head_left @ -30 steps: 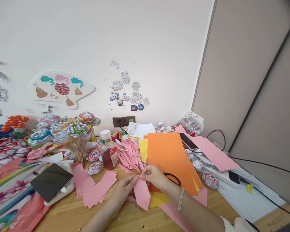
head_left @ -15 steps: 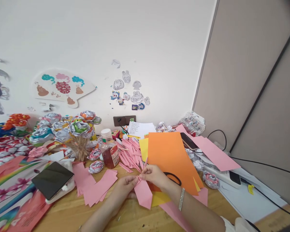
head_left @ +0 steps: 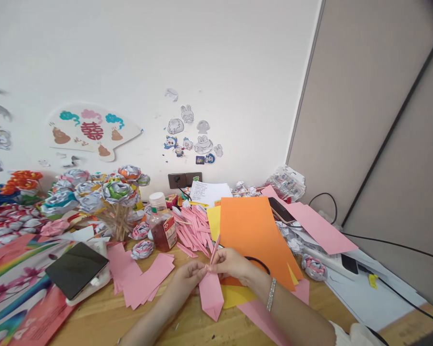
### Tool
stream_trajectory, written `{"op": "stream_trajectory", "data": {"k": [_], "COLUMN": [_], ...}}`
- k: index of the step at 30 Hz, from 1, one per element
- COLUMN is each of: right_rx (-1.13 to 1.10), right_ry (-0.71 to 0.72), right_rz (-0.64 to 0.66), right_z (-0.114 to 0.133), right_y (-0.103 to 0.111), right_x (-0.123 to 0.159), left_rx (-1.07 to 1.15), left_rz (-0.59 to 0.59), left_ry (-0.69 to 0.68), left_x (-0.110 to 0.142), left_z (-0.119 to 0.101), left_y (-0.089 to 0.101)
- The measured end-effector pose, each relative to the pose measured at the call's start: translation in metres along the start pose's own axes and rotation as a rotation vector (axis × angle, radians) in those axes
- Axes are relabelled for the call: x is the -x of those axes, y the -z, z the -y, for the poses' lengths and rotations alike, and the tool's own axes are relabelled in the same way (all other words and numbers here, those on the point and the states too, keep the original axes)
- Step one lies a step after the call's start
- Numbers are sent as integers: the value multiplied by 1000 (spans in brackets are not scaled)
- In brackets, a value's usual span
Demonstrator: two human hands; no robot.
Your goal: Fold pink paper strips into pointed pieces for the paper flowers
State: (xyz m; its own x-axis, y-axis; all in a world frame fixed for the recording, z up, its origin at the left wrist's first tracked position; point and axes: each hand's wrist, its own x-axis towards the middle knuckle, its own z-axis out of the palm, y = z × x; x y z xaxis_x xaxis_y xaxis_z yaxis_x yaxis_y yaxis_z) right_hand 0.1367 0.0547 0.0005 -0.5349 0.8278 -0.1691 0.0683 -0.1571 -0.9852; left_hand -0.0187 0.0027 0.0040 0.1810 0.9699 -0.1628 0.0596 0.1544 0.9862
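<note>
- Evidently the left hand (head_left: 189, 277) pinches the folded pink paper (head_left: 211, 298), fingers closed on its upper end.
- The right hand (head_left: 231, 264) pinches just beside, fingers also closed on the paper.
- The paper is by the front edge of the desk (head_left: 187, 331); whether its tip touches is hard to tell.
- Pink strips (head_left: 197, 229) lie toward the back edge, beside a bottle (head_left: 161, 234).

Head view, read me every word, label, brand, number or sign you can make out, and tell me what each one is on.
"囍", in red, on the white cutout on the wall.
"A4", on the colourful package at lower left.
Too small to read: the red label on the bottle, and the lines of writing on the white sheet.
</note>
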Motion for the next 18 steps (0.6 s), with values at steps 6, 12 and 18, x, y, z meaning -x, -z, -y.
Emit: {"op": "stream_trajectory", "data": {"k": [6,12,18], "right_rx": [-18,-10,21], "right_ry": [15,15,-18], "right_rz": [3,12,21], "right_z": [4,-1,4], "right_y": [-2,-3,-1], "right_x": [2,0,2], "left_rx": [12,-10,-12], "left_rz": [32,30,19], "left_ry": [-1,21,12], "left_x": [-2,-1,-1], "left_z": [5,3,0], "left_y": [3,3,4]}}
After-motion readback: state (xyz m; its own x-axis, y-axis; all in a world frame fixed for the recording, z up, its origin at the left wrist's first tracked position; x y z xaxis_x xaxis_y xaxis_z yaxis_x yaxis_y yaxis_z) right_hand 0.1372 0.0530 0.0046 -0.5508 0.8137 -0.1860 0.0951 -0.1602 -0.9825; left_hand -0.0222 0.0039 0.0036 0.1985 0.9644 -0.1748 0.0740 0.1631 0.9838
